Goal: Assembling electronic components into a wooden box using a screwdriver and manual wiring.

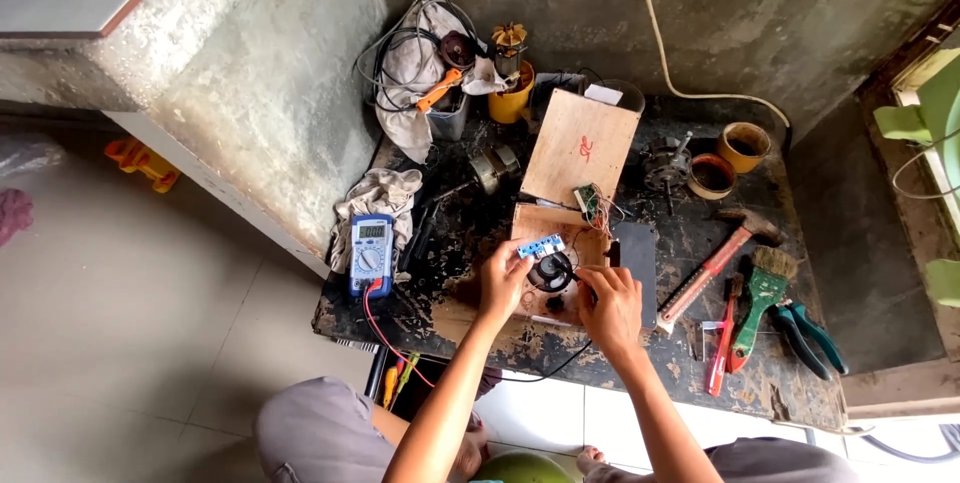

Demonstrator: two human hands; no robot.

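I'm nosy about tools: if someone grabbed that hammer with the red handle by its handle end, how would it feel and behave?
The hammer would probably feel stiff and head-heavy: its dark metal head sits at the far end of a long, thin handle, so it would likely dip that way. Lying flat on the cluttered workbench, it seems unlikely to roll. Pushed, it might nudge the green brush beside it.
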